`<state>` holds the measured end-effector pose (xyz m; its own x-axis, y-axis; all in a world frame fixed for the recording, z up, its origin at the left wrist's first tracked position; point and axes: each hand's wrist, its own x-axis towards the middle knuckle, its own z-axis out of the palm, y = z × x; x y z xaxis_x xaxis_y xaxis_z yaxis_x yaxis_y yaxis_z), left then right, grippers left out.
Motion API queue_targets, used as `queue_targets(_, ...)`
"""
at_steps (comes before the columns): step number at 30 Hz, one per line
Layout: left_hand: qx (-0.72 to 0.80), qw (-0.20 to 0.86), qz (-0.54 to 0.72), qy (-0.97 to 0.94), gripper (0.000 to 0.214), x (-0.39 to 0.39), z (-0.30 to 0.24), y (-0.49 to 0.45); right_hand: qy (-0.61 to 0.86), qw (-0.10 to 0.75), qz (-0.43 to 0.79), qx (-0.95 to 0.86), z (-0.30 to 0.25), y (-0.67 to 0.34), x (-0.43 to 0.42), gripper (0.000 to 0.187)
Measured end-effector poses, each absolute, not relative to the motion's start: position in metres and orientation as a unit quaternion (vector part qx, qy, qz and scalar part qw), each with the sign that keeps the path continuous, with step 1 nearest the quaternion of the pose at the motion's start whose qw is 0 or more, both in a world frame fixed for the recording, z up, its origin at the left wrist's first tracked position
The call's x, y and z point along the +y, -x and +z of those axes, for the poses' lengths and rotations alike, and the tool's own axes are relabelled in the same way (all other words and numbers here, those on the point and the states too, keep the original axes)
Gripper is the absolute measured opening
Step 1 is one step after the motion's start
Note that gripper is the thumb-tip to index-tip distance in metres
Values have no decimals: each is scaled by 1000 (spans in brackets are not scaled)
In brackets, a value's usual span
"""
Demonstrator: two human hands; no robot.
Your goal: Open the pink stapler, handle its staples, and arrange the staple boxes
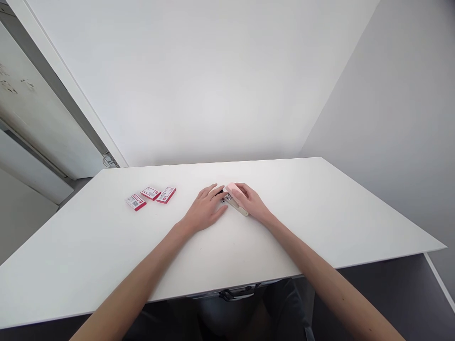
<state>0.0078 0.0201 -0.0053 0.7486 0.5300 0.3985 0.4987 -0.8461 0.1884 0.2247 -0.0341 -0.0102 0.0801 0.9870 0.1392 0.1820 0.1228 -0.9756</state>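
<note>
A small pink and beige stapler (234,200) lies on the white table (320,213) near its middle. My right hand (250,201) is curled over the stapler and grips it from the right. My left hand (206,208) rests flat on the table just left of the stapler, fingers stretched out, fingertips touching or nearly touching its front end. Three small red and white boxes (151,195) lie in a loose row to the left of my hands.
The table's near edge runs across the bottom of the view and its right edge slants off at the far right. White walls stand behind and to the right. A door or panel is at the far left.
</note>
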Motion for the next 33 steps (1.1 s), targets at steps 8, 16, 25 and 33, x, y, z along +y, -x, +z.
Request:
queue_targets(8, 433, -4, 247, -867, 38, 47, -15, 10, 554, 494, 405, -534, -7, -227, -37, 48)
queue_targets(16, 548, -80, 252, -794, 43, 67, -15, 51, 563, 482, 411, -531, -2, -227, -41, 48)
queue_targets(25, 554, -69, 264, -787, 47, 61, -11, 53, 575, 445, 373, -576, -2, -228, -46, 47)
queue_targets(33, 342, 77, 315, -882, 28, 29, -4, 16, 541, 480, 318, -613, -7, -225, -46, 34)
